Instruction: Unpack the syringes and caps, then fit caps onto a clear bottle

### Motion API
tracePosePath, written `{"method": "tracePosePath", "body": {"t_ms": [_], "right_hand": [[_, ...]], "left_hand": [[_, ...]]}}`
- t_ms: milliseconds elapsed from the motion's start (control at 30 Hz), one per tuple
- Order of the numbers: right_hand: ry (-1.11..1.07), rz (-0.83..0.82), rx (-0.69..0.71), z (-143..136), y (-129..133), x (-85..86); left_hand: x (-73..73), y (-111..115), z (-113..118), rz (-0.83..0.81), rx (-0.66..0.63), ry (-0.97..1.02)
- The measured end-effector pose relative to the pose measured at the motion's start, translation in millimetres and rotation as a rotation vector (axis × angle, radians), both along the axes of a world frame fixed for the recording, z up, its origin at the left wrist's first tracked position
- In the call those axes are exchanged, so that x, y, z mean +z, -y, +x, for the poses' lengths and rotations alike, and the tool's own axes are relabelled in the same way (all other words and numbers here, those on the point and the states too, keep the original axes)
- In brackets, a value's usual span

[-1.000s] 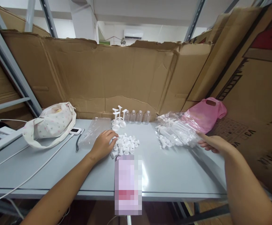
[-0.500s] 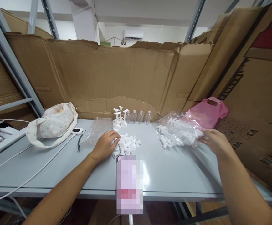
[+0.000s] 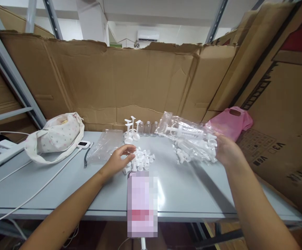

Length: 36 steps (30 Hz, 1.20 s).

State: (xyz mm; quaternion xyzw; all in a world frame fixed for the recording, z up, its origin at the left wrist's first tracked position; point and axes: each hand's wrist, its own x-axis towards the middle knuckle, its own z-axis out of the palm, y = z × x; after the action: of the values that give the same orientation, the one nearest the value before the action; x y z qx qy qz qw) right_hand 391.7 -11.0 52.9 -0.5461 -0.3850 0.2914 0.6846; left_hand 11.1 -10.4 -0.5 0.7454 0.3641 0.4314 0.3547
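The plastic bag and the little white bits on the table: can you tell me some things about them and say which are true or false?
1. The right hand lifts the clear plastic bag of white parts. True.
2. The left hand holds a bottle. False: it is at the pile of white caps.
3. The small clear bottles stand by the cardboard. True.
4. The pink bag is on the left. False: it lies at the right; the cloth bag is left.

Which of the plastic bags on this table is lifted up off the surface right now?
The clear bag of white parts, held by the right hand. The empty clear bag and pink bag lie flat.
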Motion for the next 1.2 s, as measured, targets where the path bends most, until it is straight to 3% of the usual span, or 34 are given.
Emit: {"method": "tracePosePath", "body": {"t_ms": [133, 333, 400, 500, 667, 800, 967, 1067, 1200], "right_hand": [[-0.204, -0.101, 0.388, -36.3, 3.0, 3.1], [-0.246, -0.091, 0.586, -89.8, 1.2, 3.0], [-0.278, -0.102, 0.603, -101.2, -2.8, -0.7], [-0.364, -0.115, 0.613, -110.6, -9.5, -10.7], [-0.493, -0.172, 0.729, -109.6, -13.2, -31.1], [-0.515, -0.163, 0.907, -105.3, -6.7, -40.7], [-0.56, -0.16, 1.069, -107.3, 5.1, -38.0], [-0.594, -0.094, 1.052, -109.8, 8.9, -33.9], [-0.636, 0.006, 0.93, -115.8, 8.5, -35.9]], "left_hand": [[1.5, 3.1, 2.6, -0.356, -0.239, 0.37], [12.8, 10.7, 3.0, -0.639, -0.401, 0.579], [16.1, 12.1, 3.4, -0.683, -0.37, 0.598], [16.1, 10.8, 4.9, -0.716, -0.215, 0.587], [9.9, 6.2, 9.8, -0.723, -0.074, 0.615], [11.6, 7.6, 12.4, -0.746, -0.044, 0.673], [15.3, 9.4, 10.7, -0.777, -0.024, 0.735], [15.0, 9.3, 10.2, -0.778, -0.044, 0.763], [12.4, 10.5, 12.9, -0.769, -0.116, 0.727]]}}
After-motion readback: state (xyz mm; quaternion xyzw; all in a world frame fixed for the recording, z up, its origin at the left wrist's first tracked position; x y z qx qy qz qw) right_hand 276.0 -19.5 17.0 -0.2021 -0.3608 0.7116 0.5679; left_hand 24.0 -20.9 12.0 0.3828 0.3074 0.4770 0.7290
